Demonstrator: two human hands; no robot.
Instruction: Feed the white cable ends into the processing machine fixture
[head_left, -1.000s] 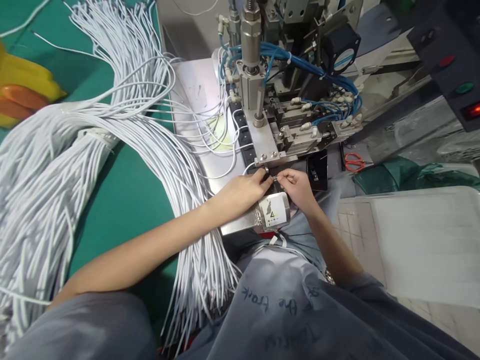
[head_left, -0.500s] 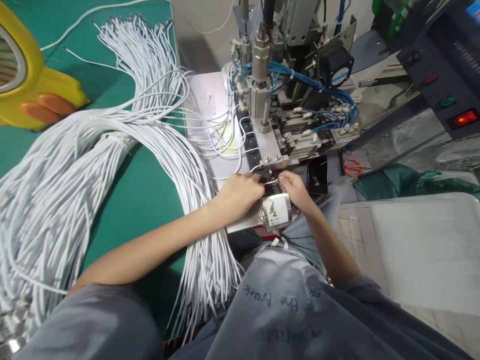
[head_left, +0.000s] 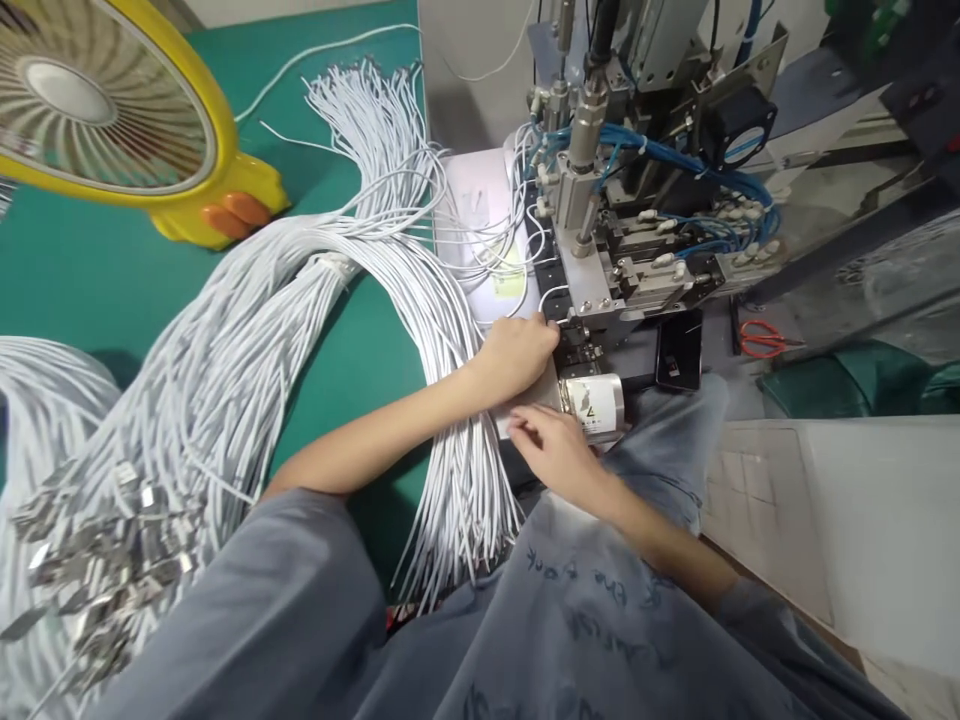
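Note:
My left hand point(head_left: 517, 355) rests at the front of the machine point(head_left: 589, 260), its fingers closed round a white cable point(head_left: 553, 293) whose end is mostly covered by them. Nearer my body is my right hand point(head_left: 559, 452), loosely bent, with a gap between thumb and fingers and nothing visible in it. It lies beside a metal cylinder with a white label point(head_left: 595, 400). Left of both hands, a thick bundle of white cables point(head_left: 457, 460) hangs over the table edge, passing under my left forearm.
A yellow fan point(head_left: 225, 140) stands on the green table point(head_left: 247, 60). Cable ends with metal tabs point(head_left: 112, 560) lie at lower left. Right of the machine are a black phone point(head_left: 679, 350), red-handled scissors point(head_left: 761, 340) and a pale plastic bin point(head_left: 885, 500).
My right hand has left the machine front and drawn back toward my body and left. My left hand stays by the machine. The view has turned left, bringing in more of the fan.

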